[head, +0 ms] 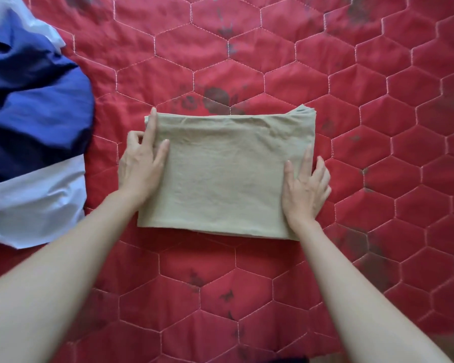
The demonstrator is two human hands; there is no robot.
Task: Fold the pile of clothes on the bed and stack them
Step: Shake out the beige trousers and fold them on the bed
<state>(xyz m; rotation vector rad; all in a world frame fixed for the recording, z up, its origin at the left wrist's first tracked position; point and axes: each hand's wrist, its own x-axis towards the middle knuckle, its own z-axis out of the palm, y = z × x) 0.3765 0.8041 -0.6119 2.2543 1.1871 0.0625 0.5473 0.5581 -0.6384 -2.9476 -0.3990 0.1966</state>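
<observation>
Both hands lie flat with straight fingers on a folded tan garment (226,174) on the red quilted bed (378,113): left hand (142,163), right hand (304,187). A blue-and-white heap (32,113), seemingly clothes, sits left.

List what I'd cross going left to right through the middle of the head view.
Unfolded pile of blue and white clothes → left hand on the left edge of the folded tan garment → right hand on its right edge → bare red quilted bedcover.
</observation>
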